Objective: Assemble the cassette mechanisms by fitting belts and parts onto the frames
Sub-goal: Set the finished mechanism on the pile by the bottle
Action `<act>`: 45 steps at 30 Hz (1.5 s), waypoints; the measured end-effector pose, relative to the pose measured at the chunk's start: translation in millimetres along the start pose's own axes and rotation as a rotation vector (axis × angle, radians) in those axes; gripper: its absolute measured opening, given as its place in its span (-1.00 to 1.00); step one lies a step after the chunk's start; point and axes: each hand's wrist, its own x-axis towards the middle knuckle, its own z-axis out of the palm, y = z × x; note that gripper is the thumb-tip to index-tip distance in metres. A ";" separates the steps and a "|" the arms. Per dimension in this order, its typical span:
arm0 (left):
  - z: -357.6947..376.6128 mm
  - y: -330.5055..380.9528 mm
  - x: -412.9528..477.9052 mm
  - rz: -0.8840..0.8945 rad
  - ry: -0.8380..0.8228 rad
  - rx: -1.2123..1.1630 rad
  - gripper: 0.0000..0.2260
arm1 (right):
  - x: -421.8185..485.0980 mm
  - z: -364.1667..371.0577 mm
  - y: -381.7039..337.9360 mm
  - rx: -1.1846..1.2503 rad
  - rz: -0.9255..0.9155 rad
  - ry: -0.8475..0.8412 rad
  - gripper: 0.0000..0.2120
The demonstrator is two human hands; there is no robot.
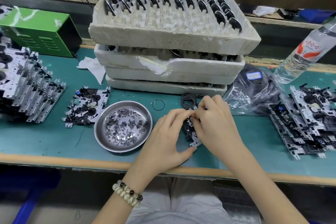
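Observation:
A cassette mechanism frame (192,133), black and silver, stands tilted on the green mat between my hands. My left hand (167,138) grips its left side, thumb under the lower corner. My right hand (212,120) curls over its top, fingertips pinching at something small that I cannot make out. A pile of black rubber belts (189,100) lies just behind the frame, and one loose belt (158,104) lies to the left of it. A steel dish (101,129) of several small washers sits left of my hands.
Stacked foam trays (172,67) with flywheels stand behind. Finished mechanisms (27,92) pile up at left, one single mechanism (87,109) beside the dish, another pile of frames (309,122) at right. A plastic bag (254,89), a water bottle (301,49) and a green box (40,29) are also there.

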 end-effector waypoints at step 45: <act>-1.6 0.4 2.7 0.129 0.190 -0.039 -0.73 | -34.2 0.8 58.1 0.386 -0.103 -0.401 0.02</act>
